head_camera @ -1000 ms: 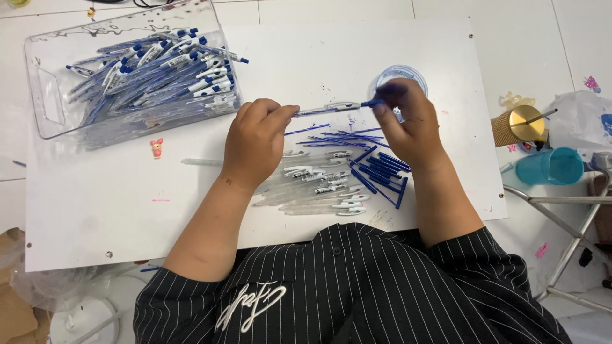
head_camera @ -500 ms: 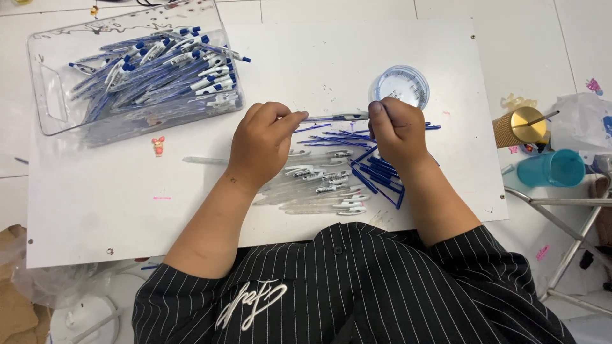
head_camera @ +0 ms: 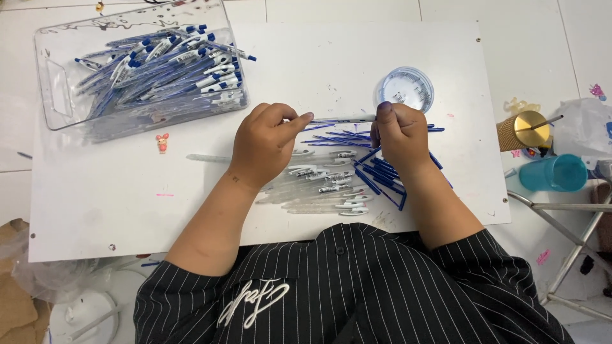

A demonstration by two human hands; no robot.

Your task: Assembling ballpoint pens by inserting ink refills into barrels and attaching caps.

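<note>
Pinching a clear pen barrel between them, the left hand and right hand clamp its ends, loose blue refills lying just beneath the fingers.

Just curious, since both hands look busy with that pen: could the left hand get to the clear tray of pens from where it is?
Probably yes. The clear tray lies open-topped, up and left of the left hand, with only bare white board between them. The hand does hold a pen together with the right hand.
</note>
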